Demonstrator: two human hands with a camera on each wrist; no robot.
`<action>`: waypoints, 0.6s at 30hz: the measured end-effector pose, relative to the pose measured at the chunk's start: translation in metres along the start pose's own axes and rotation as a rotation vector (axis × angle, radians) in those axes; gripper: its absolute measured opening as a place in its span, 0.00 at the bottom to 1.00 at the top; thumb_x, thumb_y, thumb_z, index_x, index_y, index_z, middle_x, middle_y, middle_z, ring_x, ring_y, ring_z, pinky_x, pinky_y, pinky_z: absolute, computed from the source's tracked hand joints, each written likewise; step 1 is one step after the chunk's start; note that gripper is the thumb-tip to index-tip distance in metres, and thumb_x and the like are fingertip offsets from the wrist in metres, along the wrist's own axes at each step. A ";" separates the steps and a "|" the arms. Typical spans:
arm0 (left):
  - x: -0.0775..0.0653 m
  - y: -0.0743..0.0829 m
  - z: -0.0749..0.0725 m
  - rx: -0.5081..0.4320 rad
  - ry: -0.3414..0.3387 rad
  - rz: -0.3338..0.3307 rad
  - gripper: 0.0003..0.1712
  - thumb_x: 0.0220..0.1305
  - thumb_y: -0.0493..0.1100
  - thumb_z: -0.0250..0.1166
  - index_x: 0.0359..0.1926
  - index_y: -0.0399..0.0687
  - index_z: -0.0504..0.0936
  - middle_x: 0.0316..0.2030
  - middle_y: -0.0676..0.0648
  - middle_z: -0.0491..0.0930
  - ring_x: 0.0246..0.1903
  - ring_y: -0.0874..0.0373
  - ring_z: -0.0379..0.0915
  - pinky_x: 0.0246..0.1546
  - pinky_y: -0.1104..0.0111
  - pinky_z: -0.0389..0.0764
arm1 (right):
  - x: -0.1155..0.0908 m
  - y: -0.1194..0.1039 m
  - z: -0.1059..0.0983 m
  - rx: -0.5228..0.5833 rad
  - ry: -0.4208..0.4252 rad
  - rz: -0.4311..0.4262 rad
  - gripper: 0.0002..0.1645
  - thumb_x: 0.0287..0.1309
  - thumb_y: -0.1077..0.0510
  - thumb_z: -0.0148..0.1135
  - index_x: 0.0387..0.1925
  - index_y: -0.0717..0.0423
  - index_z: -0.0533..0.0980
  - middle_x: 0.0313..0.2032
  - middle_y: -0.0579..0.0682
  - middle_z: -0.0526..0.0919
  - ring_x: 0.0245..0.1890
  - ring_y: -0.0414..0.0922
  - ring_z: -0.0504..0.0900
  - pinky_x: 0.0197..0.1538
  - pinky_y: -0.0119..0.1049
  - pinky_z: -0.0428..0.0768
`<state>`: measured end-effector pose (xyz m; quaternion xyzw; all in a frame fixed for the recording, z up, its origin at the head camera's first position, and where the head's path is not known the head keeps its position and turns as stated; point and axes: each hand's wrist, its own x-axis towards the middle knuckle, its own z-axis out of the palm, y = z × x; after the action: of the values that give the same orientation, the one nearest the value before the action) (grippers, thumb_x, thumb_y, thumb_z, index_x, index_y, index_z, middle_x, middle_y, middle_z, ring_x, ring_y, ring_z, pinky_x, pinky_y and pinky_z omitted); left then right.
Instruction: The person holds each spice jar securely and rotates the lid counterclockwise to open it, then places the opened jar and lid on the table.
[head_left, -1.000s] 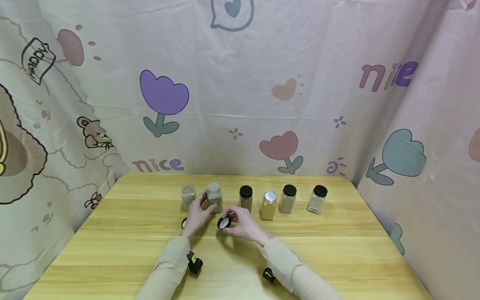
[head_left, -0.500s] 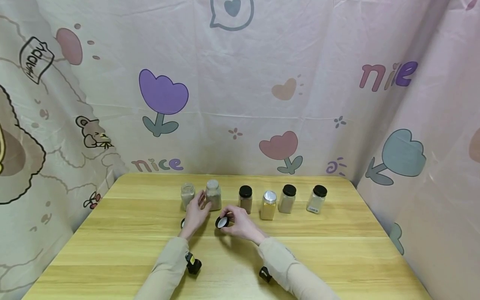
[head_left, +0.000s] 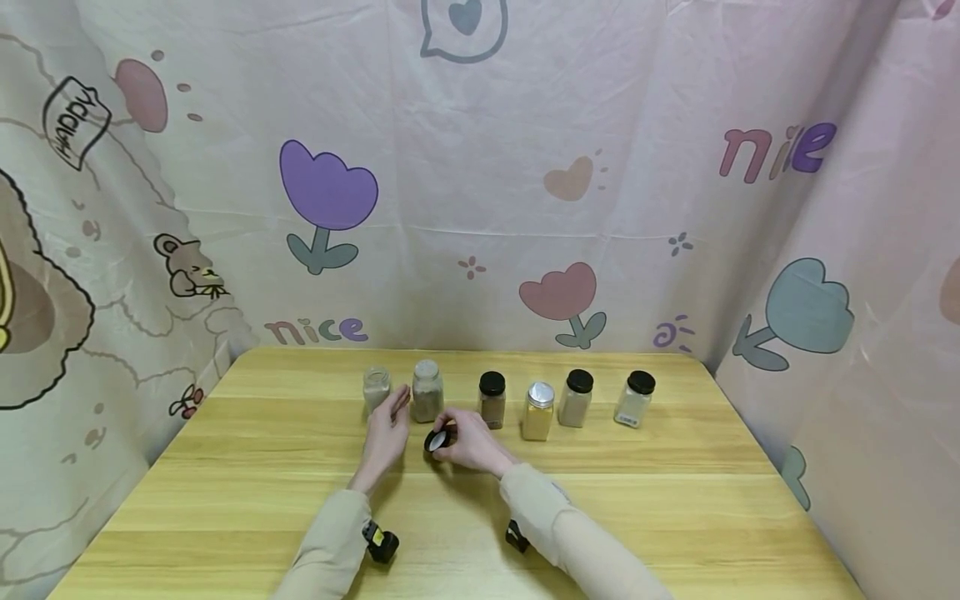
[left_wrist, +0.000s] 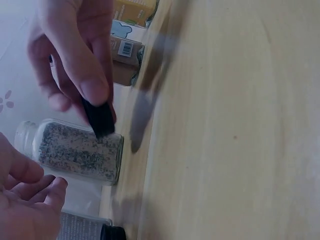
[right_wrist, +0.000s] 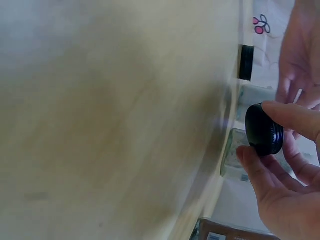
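Note:
My right hand (head_left: pixel 471 440) pinches a black screw lid (right_wrist: pixel 262 130) between thumb and fingers, held on edge above the table, its white inside facing left in the head view. Just behind the lid stands an uncapped glass jar (head_left: pixel 427 398), filled with a speckled grey seasoning in the left wrist view. My left hand (head_left: pixel 386 431) is beside that jar, fingers relaxed and apart from it, holding nothing. A second uncapped jar (head_left: pixel 376 385) is partly hidden behind this hand. Another black lid (right_wrist: pixel 246 62) lies on the table near it.
To the right stand a brown-filled jar with a black lid (head_left: pixel 492 400), a yellow-filled jar with a silver lid (head_left: pixel 537 412), and two pale jars with black lids (head_left: pixel 576 400). A patterned curtain (head_left: pixel 465 167) hangs behind the wooden table (head_left: pixel 675 517).
My left hand has let go of the speckled jar and drawn back leftward; the jar stands slightly farther back. My right hand has moved left with the lid, turning it more on edge.

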<state>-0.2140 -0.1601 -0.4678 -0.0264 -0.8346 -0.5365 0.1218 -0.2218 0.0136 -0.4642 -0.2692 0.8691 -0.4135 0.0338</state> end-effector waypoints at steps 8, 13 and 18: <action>-0.004 -0.003 -0.002 -0.003 -0.010 -0.005 0.28 0.70 0.23 0.44 0.70 0.25 0.63 0.68 0.29 0.69 0.68 0.36 0.68 0.71 0.51 0.69 | 0.009 0.002 0.008 -0.147 -0.026 -0.019 0.20 0.46 0.65 0.78 0.40 0.55 0.77 0.41 0.51 0.86 0.42 0.44 0.84 0.45 0.29 0.81; -0.004 -0.003 -0.003 -0.016 0.009 0.019 0.29 0.68 0.22 0.43 0.69 0.23 0.64 0.66 0.28 0.70 0.67 0.35 0.69 0.70 0.51 0.71 | 0.013 0.001 0.012 -0.183 -0.033 -0.045 0.19 0.46 0.65 0.77 0.40 0.55 0.77 0.39 0.51 0.87 0.39 0.41 0.83 0.44 0.26 0.80; -0.004 -0.003 -0.005 -0.013 0.012 0.014 0.28 0.68 0.22 0.44 0.68 0.22 0.64 0.66 0.28 0.70 0.66 0.35 0.70 0.69 0.52 0.71 | 0.016 0.000 0.016 -0.206 -0.028 -0.067 0.19 0.46 0.65 0.77 0.40 0.56 0.77 0.39 0.51 0.87 0.38 0.40 0.82 0.42 0.25 0.79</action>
<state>-0.2094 -0.1650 -0.4695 -0.0297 -0.8303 -0.5411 0.1301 -0.2307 -0.0052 -0.4717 -0.3060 0.8969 -0.3192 0.0043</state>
